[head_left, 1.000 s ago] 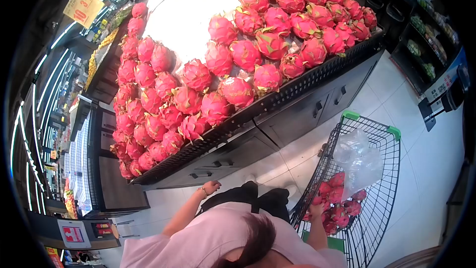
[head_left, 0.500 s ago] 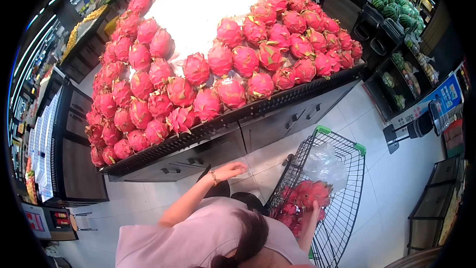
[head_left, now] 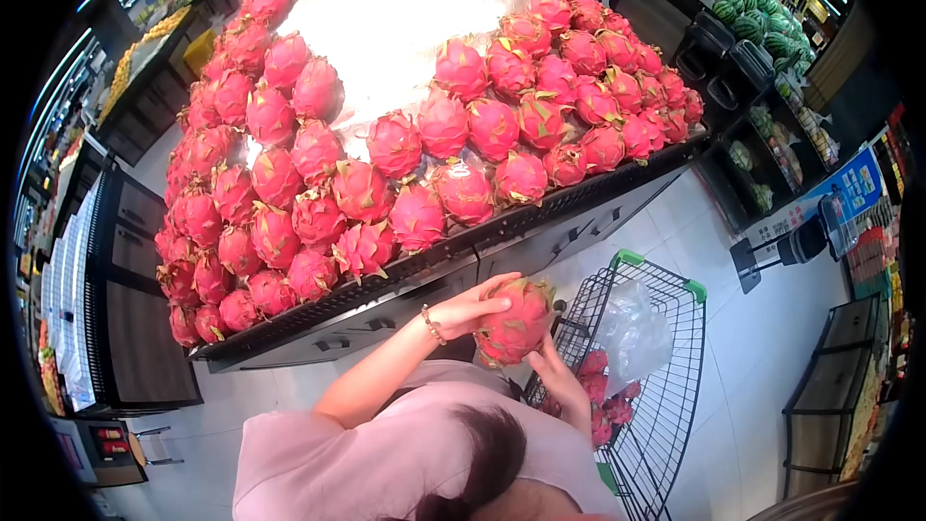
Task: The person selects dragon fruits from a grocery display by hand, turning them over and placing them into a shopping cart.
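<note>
A pink dragon fruit (head_left: 514, 323) with greenish scale tips is held up in front of my body, between the display and the shopping cart. My left hand (head_left: 468, 311), with a bracelet at its wrist, closes on the fruit's left side, the thumb lying across it. From the lower right, the fingers of my right hand (head_left: 557, 374) press against the same fruit. Below and to the right, more dragon fruits (head_left: 617, 410) lie in the wire cart (head_left: 666, 425), next to a clear plastic bag (head_left: 634, 333).
A sloped stand of stacked dragon fruits (head_left: 362, 191) rises ahead, its black rim (head_left: 338, 304) just beyond my hands. Watermelons (head_left: 762, 19) and a blue sign (head_left: 854, 188) are at the right. Dark cabinets (head_left: 145, 328) stand at the left.
My right hand has come up out of the cart with a dragon fruit and moved left. My left hand, empty before, has moved right and taken hold of that fruit too.
</note>
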The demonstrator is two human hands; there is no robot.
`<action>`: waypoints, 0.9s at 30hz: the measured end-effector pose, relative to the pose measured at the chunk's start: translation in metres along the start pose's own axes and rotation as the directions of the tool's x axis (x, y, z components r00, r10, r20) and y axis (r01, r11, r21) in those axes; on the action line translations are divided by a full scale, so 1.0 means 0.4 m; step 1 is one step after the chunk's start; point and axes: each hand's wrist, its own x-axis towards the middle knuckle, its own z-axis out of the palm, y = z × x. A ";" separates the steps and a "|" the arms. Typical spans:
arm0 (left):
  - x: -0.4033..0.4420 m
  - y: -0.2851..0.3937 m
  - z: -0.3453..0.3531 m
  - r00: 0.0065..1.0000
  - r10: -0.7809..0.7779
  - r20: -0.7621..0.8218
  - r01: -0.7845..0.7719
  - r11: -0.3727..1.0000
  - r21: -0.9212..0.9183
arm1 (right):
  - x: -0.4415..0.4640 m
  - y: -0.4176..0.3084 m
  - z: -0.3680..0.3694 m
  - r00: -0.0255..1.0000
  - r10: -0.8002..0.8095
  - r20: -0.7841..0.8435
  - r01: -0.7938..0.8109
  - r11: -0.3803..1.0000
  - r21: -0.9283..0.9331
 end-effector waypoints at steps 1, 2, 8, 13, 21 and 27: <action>-0.012 0.020 -0.009 0.999 0.039 -0.008 -0.039 0.999 0.004 | 0.024 -0.010 -0.022 0.993 -0.112 0.041 0.119 0.913 -0.391; -0.024 0.040 -0.016 0.997 0.078 -0.017 -0.078 0.997 0.008 | 0.022 -0.037 -0.040 0.988 -0.151 0.022 0.137 0.814 -0.565; -0.084 0.318 -0.056 0.848 0.530 -0.023 -0.529 0.848 0.016 | 0.061 -0.147 -0.081 0.902 -0.212 -0.375 0.136 0.966 -0.220; -0.138 0.568 -0.082 0.446 0.856 -0.263 -0.783 0.515 0.348 | 0.083 -0.181 -0.073 0.853 -0.221 -0.473 0.128 0.967 -0.222; -0.047 0.758 -0.200 0.159 0.928 -0.338 -0.607 0.362 0.707 | 0.089 -0.148 -0.083 0.800 -0.169 -0.576 0.098 0.983 -0.152; 0.111 0.843 -0.384 0.063 0.967 -0.248 -0.190 0.255 0.948 | 0.086 -0.120 -0.101 0.770 -0.153 -0.619 0.060 0.984 -0.168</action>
